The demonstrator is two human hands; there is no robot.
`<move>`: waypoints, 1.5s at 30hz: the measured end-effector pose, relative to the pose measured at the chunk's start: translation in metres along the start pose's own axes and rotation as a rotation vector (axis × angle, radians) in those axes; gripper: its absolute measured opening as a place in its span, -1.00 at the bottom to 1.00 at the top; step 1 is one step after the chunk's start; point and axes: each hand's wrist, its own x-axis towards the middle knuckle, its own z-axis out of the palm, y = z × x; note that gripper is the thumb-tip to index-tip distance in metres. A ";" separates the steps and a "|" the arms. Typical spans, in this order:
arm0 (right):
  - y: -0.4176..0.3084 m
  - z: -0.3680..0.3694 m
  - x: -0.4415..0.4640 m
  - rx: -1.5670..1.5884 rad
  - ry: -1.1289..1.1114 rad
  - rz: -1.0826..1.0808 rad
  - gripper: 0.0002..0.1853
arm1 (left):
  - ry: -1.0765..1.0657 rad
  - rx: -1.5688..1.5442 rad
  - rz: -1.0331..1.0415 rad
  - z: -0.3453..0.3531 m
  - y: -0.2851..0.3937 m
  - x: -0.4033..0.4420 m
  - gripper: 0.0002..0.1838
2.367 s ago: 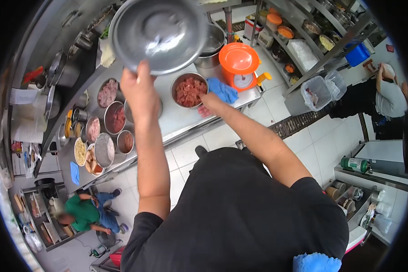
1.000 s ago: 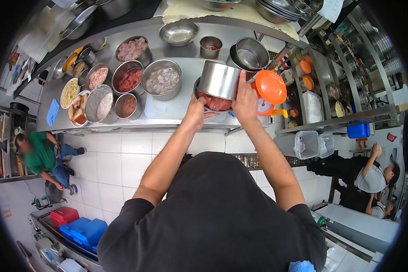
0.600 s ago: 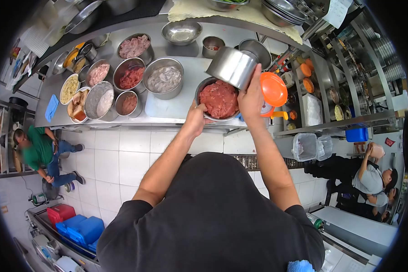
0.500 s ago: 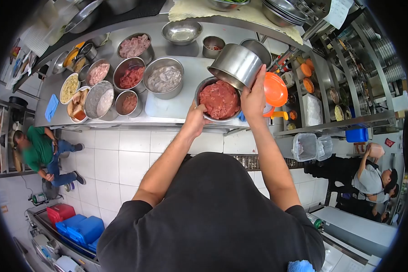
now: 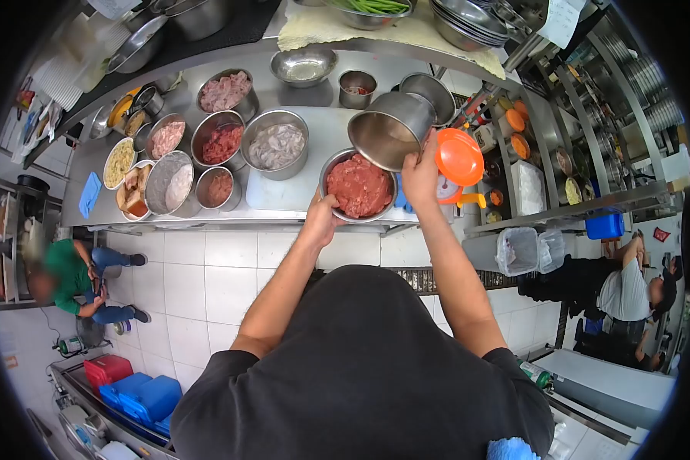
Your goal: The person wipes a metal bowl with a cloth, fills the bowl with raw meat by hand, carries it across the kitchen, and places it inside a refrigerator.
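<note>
My left hand [image 5: 321,218] grips the near-left rim of a metal bowl [image 5: 393,205] filled with red ground meat [image 5: 358,185]. In my right hand [image 5: 419,178] is a deep steel pot [image 5: 395,123], tilted on its side over the bowl's right edge, its mouth facing down and toward me. The inside of the pot that shows is bare metal. Just right of that hand stands an orange kitchen scale [image 5: 460,157] with a round pan. A white cutting board [image 5: 272,192] lies left of the bowl, bearing a pot of pale greyish meat [image 5: 277,146].
Several metal containers of meat, such as one with red chunks [image 5: 221,143], crowd the counter's left side. Behind are an empty steel bowl [image 5: 304,67] and a small pot [image 5: 357,88]. Shelving [image 5: 575,211] stands at right. A seated person [image 5: 73,280] is at left; others are at right.
The pot has tipped further, so more of its inside shows. My right hand has shifted slightly left and down. The bowl of ground meat sits slightly lower and further left in view.
</note>
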 end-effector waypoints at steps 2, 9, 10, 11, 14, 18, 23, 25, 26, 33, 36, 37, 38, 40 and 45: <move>0.032 0.015 0.000 -0.129 -0.006 -0.020 -0.19 | 0.019 0.014 0.000 -0.007 -0.003 0.000 -0.30; 0.005 0.013 0.011 0.645 -0.417 0.866 -0.62 | 0.108 0.024 -0.040 -0.038 -0.017 0.005 -0.30; 0.014 0.018 0.014 0.696 -0.451 0.906 -0.64 | 0.127 0.026 -0.057 -0.040 -0.017 0.005 -0.31; 0.022 0.024 0.018 0.748 -0.486 0.947 -0.66 | 0.128 0.024 -0.051 -0.042 -0.017 0.005 -0.32; 0.032 0.032 0.023 0.874 -0.527 1.024 -0.66 | 0.139 -0.017 -0.049 -0.043 -0.014 0.001 -0.34; 0.022 0.039 0.018 0.937 -0.463 1.060 -0.69 | 0.093 -0.199 -0.092 -0.058 -0.022 0.007 -0.38; 0.043 0.061 0.025 0.893 -0.478 1.087 -0.72 | 0.115 -0.112 -0.061 -0.062 -0.023 0.020 -0.40; 0.057 0.072 0.037 0.854 -0.510 1.137 -0.74 | 0.213 0.069 -0.032 -0.066 -0.025 0.022 -0.41; 0.063 0.078 0.040 0.827 -0.555 1.142 -0.77 | 0.248 0.059 -0.070 -0.074 -0.030 0.026 -0.39; 0.049 0.085 0.038 0.673 -0.503 1.137 -0.62 | 0.226 0.141 -0.116 -0.068 -0.005 0.011 -0.39; 0.041 0.071 0.021 0.612 -0.367 1.025 -0.57 | 0.228 0.105 -0.060 -0.055 0.005 0.009 -0.40; 0.045 0.069 0.012 0.535 -0.379 0.969 -0.59 | 0.215 0.058 -0.070 -0.059 0.006 0.008 -0.40; 0.048 0.067 0.004 0.459 -0.387 0.911 -0.61 | 0.197 0.012 -0.080 -0.063 0.007 0.009 -0.41; 0.055 0.066 -0.014 0.374 -0.414 0.803 -0.65 | 0.176 0.012 -0.112 -0.068 0.014 0.008 -0.43; 0.043 0.060 -0.040 0.271 -0.404 0.640 -0.73 | 0.216 0.497 0.141 -0.129 0.061 -0.011 -0.57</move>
